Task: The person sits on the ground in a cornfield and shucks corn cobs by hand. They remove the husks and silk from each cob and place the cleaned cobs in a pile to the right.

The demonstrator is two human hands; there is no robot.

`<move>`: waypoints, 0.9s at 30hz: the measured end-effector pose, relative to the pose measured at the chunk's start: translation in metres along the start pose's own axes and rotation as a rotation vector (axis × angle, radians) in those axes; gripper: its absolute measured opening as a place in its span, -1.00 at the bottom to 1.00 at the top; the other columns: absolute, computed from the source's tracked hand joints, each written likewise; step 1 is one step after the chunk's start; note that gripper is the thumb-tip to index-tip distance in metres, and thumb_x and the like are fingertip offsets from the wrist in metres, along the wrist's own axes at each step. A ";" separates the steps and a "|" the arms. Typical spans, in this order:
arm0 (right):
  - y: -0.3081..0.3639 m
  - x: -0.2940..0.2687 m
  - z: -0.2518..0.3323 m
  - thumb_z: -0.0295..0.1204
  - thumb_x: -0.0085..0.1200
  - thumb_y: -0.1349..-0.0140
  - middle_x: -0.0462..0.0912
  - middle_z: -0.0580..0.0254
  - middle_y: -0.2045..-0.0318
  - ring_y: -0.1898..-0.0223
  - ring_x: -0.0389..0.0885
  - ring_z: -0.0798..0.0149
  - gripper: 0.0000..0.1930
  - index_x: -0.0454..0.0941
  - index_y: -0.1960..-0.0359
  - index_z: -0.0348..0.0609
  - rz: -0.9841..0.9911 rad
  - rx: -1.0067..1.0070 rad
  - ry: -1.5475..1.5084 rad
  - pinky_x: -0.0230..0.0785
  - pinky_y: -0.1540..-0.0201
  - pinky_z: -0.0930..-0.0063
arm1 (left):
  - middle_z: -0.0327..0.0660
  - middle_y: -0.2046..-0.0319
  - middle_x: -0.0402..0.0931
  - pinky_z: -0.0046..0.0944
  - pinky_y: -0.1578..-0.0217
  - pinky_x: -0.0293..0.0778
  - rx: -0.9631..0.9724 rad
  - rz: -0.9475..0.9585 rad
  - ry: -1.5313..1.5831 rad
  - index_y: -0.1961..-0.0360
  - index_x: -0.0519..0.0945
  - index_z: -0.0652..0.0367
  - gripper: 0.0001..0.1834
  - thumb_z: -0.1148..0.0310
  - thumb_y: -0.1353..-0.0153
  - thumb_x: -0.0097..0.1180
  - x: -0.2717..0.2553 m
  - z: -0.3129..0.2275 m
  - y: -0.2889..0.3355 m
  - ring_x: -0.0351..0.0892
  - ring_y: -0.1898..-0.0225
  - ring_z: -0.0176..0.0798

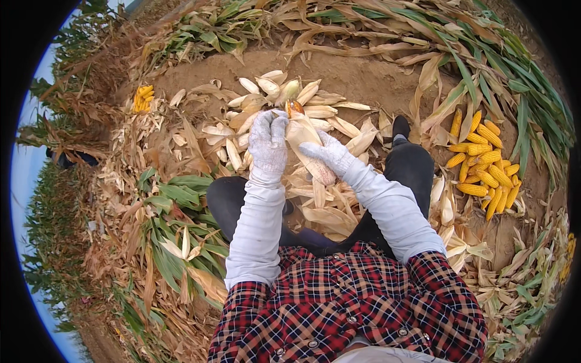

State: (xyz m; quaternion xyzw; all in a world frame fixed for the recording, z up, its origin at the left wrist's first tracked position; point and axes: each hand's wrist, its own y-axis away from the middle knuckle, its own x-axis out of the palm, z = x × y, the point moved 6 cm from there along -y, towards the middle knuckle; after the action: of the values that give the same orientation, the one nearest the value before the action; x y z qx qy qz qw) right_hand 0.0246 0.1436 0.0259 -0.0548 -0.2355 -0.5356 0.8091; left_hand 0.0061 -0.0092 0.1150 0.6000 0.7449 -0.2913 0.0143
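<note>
In front of me is an ear of corn, mostly wrapped in pale husk, with orange kernels and a dark patch showing at its far end. My right hand, in a whitish glove, is closed around the ear's lower right side. My left hand, gloved alike, has its fingers curled in beside the exposed tip. Whether it pinches the husk there is hidden by the fingers. Just beyond both hands lies a heap of ears in pale husks. Loose dry husks cover the ground between my legs.
A pile of bare yellow corn ears lies at the right, and a smaller yellow pile at the far left. Cut stalks with green and dry leaves lie at my left; more stalks curve along the far side. Standing corn borders the left.
</note>
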 end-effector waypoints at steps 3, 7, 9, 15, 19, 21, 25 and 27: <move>-0.007 -0.007 -0.006 -0.22 0.34 -0.26 0.60 0.14 -0.19 -0.15 0.57 0.33 -0.26 0.35 -0.41 -0.25 -0.020 -0.051 0.005 0.41 -0.25 0.43 | -0.22 0.19 0.62 -0.22 0.09 0.52 -0.093 -0.014 0.141 0.06 0.64 0.27 -0.82 0.42 -0.46 0.06 -0.002 -0.001 0.003 0.56 0.19 -0.32; -0.006 -0.002 -0.007 -0.24 0.34 -0.26 0.59 0.16 -0.19 -0.17 0.56 0.34 -0.26 0.33 -0.42 -0.24 -0.012 -0.031 0.016 0.42 -0.25 0.43 | -0.20 0.04 0.60 -0.28 -0.08 0.47 -0.025 0.119 0.356 -0.06 0.60 0.25 -0.71 0.27 -0.50 0.05 0.001 0.013 0.000 0.52 0.01 -0.36; -0.006 -0.004 -0.010 -0.26 0.36 -0.25 0.59 0.17 -0.19 -0.18 0.55 0.34 -0.25 0.33 -0.42 -0.24 -0.021 -0.021 0.004 0.41 -0.26 0.43 | -0.22 0.02 0.59 -0.28 -0.12 0.46 -0.095 0.167 0.454 -0.12 0.57 0.24 -0.65 0.27 -0.43 0.16 0.005 0.015 0.005 0.53 -0.02 -0.34; -0.002 0.004 0.004 -0.32 0.35 -0.26 0.59 0.17 -0.19 -0.17 0.56 0.35 -0.29 0.34 -0.41 -0.22 -0.021 -0.133 0.007 0.41 -0.27 0.45 | -0.11 0.01 0.64 -0.26 -0.10 0.51 -0.052 0.237 -0.012 -0.10 0.62 0.22 -0.52 0.50 -0.11 0.41 0.013 -0.002 -0.003 0.62 -0.02 -0.26; -0.004 0.008 -0.019 0.00 0.16 -0.40 0.62 0.15 -0.16 -0.10 0.62 0.30 -0.32 0.36 -0.40 -0.16 0.008 0.032 -0.350 0.52 -0.19 0.35 | -0.20 0.25 0.71 -0.32 0.02 0.56 -0.087 0.215 0.121 0.11 0.72 0.20 -0.76 0.57 -0.17 0.32 0.010 0.014 -0.009 0.67 0.15 -0.27; -0.006 0.011 -0.024 0.15 0.03 -0.44 0.65 0.12 -0.12 -0.04 0.67 0.25 -0.30 0.38 -0.38 -0.13 0.069 0.139 -0.573 0.59 -0.08 0.22 | -0.21 0.24 0.70 -0.32 0.03 0.56 -0.075 0.258 0.197 0.11 0.72 0.20 -0.76 0.58 -0.17 0.30 0.010 0.010 -0.001 0.67 0.14 -0.28; -0.002 0.010 -0.023 0.18 -0.03 -0.46 0.69 0.06 -0.03 0.05 0.73 0.13 -0.35 0.46 -0.30 -0.09 0.152 0.228 -0.653 0.68 0.09 0.06 | -0.22 0.18 0.68 -0.31 0.02 0.56 -0.018 0.479 0.169 0.11 0.71 0.22 -0.75 0.60 -0.16 0.32 0.010 -0.029 0.020 0.65 0.09 -0.33; -0.012 -0.004 -0.027 0.09 0.02 -0.47 0.67 0.03 -0.07 0.01 0.73 0.08 -0.40 0.44 -0.32 -0.09 0.021 0.163 -0.700 0.68 0.01 0.12 | -0.19 0.13 0.67 -0.27 -0.01 0.56 -0.021 0.575 0.253 0.13 0.71 0.22 -0.75 0.59 -0.14 0.35 0.006 -0.032 0.030 0.65 0.06 -0.29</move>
State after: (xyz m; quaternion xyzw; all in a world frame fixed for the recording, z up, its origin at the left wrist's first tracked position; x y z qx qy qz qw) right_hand 0.0218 0.1326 -0.0014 -0.1725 -0.5399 -0.4554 0.6866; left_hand 0.0421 0.0143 0.1266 0.8175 0.5435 -0.1904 0.0095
